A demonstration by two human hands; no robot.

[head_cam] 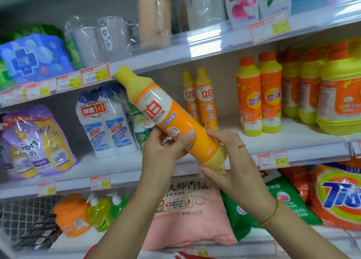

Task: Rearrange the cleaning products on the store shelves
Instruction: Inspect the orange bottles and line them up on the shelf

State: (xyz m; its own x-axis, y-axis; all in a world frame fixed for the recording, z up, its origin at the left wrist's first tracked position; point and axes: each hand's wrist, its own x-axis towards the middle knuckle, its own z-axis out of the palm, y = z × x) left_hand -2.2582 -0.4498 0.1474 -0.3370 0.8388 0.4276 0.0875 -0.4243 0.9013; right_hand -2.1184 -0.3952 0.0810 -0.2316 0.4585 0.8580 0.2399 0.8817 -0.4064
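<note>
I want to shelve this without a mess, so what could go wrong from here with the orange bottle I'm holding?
The orange bottle is tilted, its yellow cap seemingly near the upper shelf rail, so raising it may knock the rail. The left hand and right hand grip only its lower part, so it might slip. Standing it beside the two matching bottles could topple those slim ones.

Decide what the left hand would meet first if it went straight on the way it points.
Probably the two matching orange bottles standing on the middle shelf, up and right of the left hand, which grips the tilted bottle; depth is unclear.
</note>
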